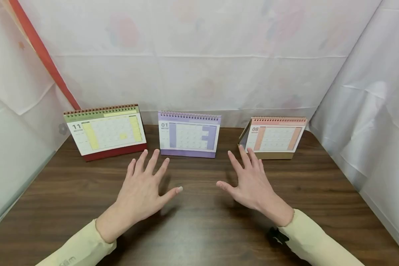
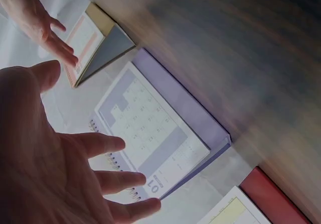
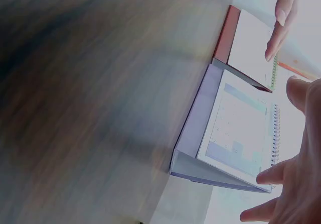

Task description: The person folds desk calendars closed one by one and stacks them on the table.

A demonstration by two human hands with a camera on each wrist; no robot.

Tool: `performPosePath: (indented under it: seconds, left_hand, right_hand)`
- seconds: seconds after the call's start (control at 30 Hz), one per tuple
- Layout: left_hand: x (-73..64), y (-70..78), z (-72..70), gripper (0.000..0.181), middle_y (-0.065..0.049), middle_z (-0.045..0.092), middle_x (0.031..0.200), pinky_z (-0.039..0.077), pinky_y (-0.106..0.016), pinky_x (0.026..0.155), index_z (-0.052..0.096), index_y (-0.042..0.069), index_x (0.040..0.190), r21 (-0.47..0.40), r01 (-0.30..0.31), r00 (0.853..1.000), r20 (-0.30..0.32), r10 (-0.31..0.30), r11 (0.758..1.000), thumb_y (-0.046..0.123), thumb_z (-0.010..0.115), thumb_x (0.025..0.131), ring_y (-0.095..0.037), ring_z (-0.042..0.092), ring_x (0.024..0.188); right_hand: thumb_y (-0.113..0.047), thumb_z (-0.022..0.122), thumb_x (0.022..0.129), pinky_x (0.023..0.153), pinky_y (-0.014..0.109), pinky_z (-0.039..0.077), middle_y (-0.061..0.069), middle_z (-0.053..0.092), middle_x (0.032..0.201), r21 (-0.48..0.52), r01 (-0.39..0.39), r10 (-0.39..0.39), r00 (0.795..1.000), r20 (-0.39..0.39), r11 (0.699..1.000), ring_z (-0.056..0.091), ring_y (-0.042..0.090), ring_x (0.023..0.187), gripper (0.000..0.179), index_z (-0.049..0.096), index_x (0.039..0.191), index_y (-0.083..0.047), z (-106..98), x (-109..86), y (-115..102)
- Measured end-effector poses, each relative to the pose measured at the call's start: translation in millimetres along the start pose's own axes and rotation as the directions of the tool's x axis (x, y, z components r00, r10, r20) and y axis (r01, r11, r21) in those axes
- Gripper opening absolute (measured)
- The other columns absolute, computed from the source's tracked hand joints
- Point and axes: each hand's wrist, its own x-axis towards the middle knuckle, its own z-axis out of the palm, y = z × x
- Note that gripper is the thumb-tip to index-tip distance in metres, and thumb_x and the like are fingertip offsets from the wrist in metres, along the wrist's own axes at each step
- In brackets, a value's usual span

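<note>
Three spiral-bound desk calendars stand in a row along the back of the table. On the left is a green-topped calendar [image 1: 111,131] with a red base, showing 11. A purple calendar [image 1: 189,135] showing 01 stands in the middle. To the right is a pink-topped calendar [image 1: 275,136] with a tan base, showing 08. My left hand [image 1: 141,194] hovers over the table with fingers spread, in front of the gap between the green and purple calendars. My right hand [image 1: 252,184], also spread, is in front of the pink calendar's left edge. Both hands hold nothing.
The dark wood-grain table [image 1: 199,229] ends at a pale patterned curtain [image 1: 199,74] behind the calendars. More cloth hangs at both sides. A red strip [image 1: 44,55] runs down the back left corner. A small black object [image 1: 278,235] shows at the right cuff.
</note>
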Motion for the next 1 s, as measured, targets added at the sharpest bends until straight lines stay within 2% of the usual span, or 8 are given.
performPosePath:
  seconds: [0.13, 0.27, 0.43, 0.57, 0.7, 0.83, 1.0]
  left_hand:
    - [4.3, -2.0, 1.0, 0.082, -0.021, 0.046, 0.147, 0.025, -0.060, 0.111, 0.061, 0.008, 0.137, -0.003, -0.035, 0.998, -0.056, 0.035, 0.999, 0.072, 0.054, 0.088, -0.044, 0.036, 0.137]
    - [13.5, -6.0, 0.6, 0.069, -0.017, 0.061, 0.130, 0.037, -0.054, 0.105, 0.069, 0.005, 0.123, -0.037, -0.059, 0.992, -0.114, 0.055, 0.998, 0.064, 0.058, 0.090, -0.040, 0.053, 0.120]
    - [25.4, -21.5, -4.1, 0.054, -0.012, 0.070, 0.109, 0.044, -0.050, 0.097, 0.072, 0.004, 0.111, -0.081, -0.046, 0.988, -0.149, 0.033, 0.996, 0.054, 0.061, 0.093, -0.035, 0.061, 0.103]
    - [34.3, -37.5, -10.9, 0.041, -0.007, 0.072, 0.097, 0.052, -0.048, 0.073, 0.073, 0.008, 0.104, -0.119, -0.007, 0.987, -0.158, -0.012, 0.993, 0.046, 0.061, 0.095, -0.029, 0.065, 0.085]
    - [43.9, -54.2, -20.4, 0.028, 0.001, 0.068, 0.081, 0.045, -0.041, 0.053, 0.072, 0.017, 0.097, -0.174, 0.039, 0.986, -0.153, -0.066, 0.984, 0.042, 0.060, 0.097, -0.020, 0.060, 0.067]
    - [50.7, -75.6, -31.6, 0.023, 0.000, 0.068, 0.080, 0.044, -0.043, 0.056, 0.072, 0.018, 0.098, -0.220, 0.094, 0.975, -0.176, -0.134, 0.971, 0.036, 0.059, 0.098, -0.023, 0.061, 0.069]
    - [52.7, -104.0, -40.4, 0.030, -0.013, 0.072, 0.101, 0.045, -0.054, 0.068, 0.072, 0.011, 0.108, -0.282, 0.173, 0.947, -0.215, -0.238, 0.944, 0.034, 0.054, 0.100, -0.035, 0.066, 0.089]
  right_hand:
    - [-0.074, 0.049, 0.089, 0.110, 0.061, 0.028, 0.017, 0.021, 0.162, 0.026, 0.021, -0.021, 1.000, -0.006, 0.999, 0.015, 0.040, 0.148, 0.092, 0.038, 0.154, -0.010, 0, 4.0, -2]
    - [-0.064, 0.056, 0.092, 0.102, 0.055, 0.042, 0.015, 0.036, 0.155, 0.049, 0.035, -0.034, 0.999, -0.020, 0.998, 0.030, 0.037, 0.142, 0.080, 0.048, 0.147, -0.006, -1, 8.8, -5]
    - [-0.052, 0.061, 0.094, 0.100, 0.051, 0.045, 0.013, 0.050, 0.145, 0.071, 0.083, -0.081, 0.996, -0.032, 0.994, 0.045, 0.033, 0.131, 0.067, 0.055, 0.141, -0.005, 3, 20.2, -15]
    - [-0.047, 0.062, 0.096, 0.103, 0.046, 0.043, 0.012, 0.056, 0.139, 0.098, 0.135, -0.131, 0.990, -0.043, 0.986, 0.051, 0.031, 0.126, 0.060, 0.059, 0.137, -0.003, 6, 33.8, -28]
    - [-0.044, 0.060, 0.097, 0.105, 0.042, 0.042, 0.011, 0.060, 0.135, 0.147, 0.180, -0.175, 0.983, -0.051, 0.972, 0.053, 0.028, 0.126, 0.054, 0.062, 0.133, -0.003, 7, 50.4, -43]
    - [-0.039, 0.060, 0.098, 0.106, 0.039, 0.040, 0.009, 0.061, 0.133, 0.224, 0.212, -0.206, 0.977, -0.053, 0.951, 0.053, 0.025, 0.127, 0.050, 0.062, 0.133, -0.004, 7, 70.7, -65]
    - [-0.039, 0.058, 0.099, 0.109, 0.034, 0.038, 0.006, 0.060, 0.136, 0.271, 0.236, -0.233, 0.971, -0.045, 0.933, 0.051, 0.021, 0.130, 0.050, 0.058, 0.137, -0.006, 6, 93.8, -98]
